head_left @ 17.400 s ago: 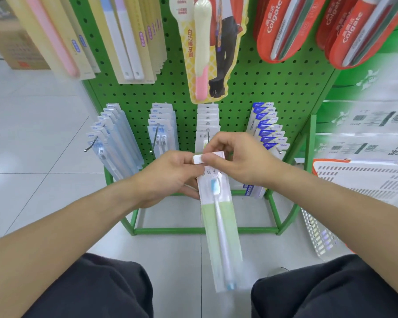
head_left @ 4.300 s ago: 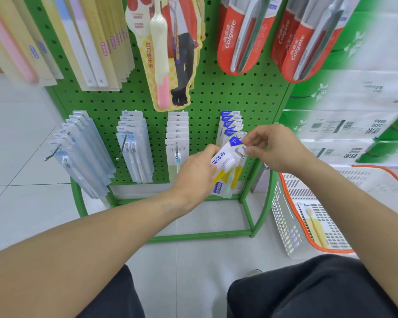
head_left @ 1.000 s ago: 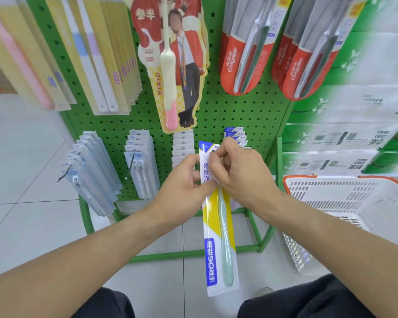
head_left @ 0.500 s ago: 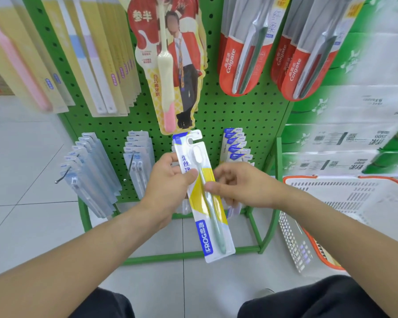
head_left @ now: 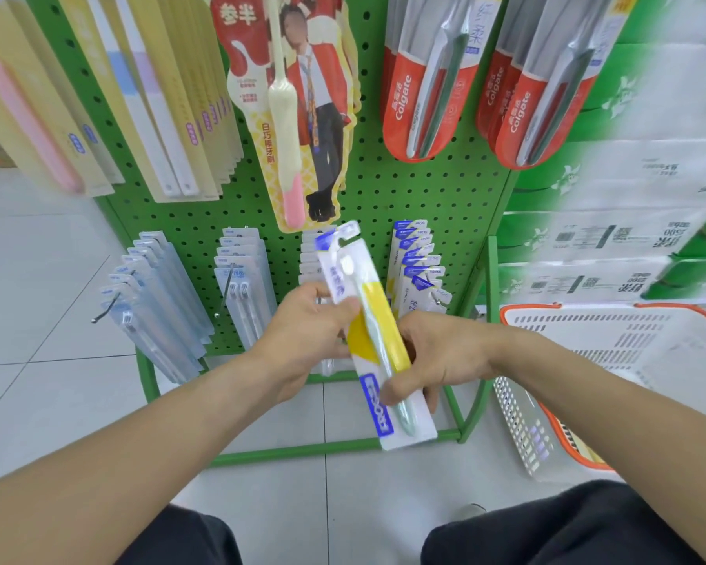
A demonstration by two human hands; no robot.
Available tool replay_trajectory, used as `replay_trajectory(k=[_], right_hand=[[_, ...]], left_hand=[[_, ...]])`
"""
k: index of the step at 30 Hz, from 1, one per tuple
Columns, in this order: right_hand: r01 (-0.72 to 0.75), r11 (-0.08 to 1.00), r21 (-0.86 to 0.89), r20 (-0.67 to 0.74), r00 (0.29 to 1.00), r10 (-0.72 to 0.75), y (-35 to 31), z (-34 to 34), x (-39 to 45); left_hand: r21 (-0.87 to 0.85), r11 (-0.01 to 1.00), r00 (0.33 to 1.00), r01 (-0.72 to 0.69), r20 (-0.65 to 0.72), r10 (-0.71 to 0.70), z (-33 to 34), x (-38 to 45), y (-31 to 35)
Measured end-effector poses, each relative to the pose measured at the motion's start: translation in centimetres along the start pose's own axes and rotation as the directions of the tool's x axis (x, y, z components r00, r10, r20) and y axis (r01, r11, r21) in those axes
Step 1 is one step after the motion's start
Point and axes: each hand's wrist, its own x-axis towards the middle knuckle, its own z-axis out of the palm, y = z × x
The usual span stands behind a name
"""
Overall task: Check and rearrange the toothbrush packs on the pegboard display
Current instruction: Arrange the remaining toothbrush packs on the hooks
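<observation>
my left hand [head_left: 302, 336] grips the upper half of the pack [head_left: 373, 332], thumb over its front edge and fingers behind, so the card stays flat toward me and i can read it. my right hand [head_left: 437, 356] pinches the lower part, thumb pressed on the front near the blue label, fingers curled behind; i take that as the steadying grip, so the long card doesn't swing. the pack is off its hook, held tilted in the air between the two hands, hang tab up and leaning left, brush head near the top, in front of the bottom row of the pegboard [head_left: 404, 197]

just behind and to the right is the blue-topped row [head_left: 418, 267] on its hook, which looks like the same kind of pack, so i judge that is where this one belongs. the tab is kept uppermost, i'd guess, to be ready for threading back on. left of that hang a white row, half hidden by the pack, then two pale blue rows [head_left: 241, 287]. a basket [head_left: 587, 360] sits on the floor at the right, near my right forearm
</observation>
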Motion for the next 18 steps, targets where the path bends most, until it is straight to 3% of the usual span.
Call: replay_trajectory(k=[3, 6, 10, 14, 18], right_hand=[[0.024, 0.995, 0.095, -0.106, 0.994, -0.014, 0.0, -0.5, -0.1], [0.07, 0.987, 0.145, 0.004, 0.997, -0.072, 0.1, -0.7, -0.7], [0.085, 0.984, 0.159, 0.009, 0.996, -0.088, 0.6, -0.7, -0.7], [0.091, 0.981, 0.174, -0.038, 0.996, -0.085, 0.3, -0.8, -1.0], [0.127, 0.966, 0.224, -0.031, 0.992, -0.124, 0.1, -1.1, -1.4]], left_hand=[[0.076, 0.996, 0.992, 0.052, 0.114, -0.06, -0.3, -0.3, -0.4], [0.076, 0.997, 0.998, 0.017, 0.066, -0.022, -0.3, -0.3, -0.6], [0.116, 0.993, 0.999, -0.002, 0.037, -0.002, 0.1, -0.5, -0.7], [0.352, 0.921, 0.986, -0.168, 0.054, 0.159, 0.3, -0.4, -0.9], [0.488, 0.825, 0.957, -0.284, 0.191, 0.217, 0.4, -0.5, -0.8]])
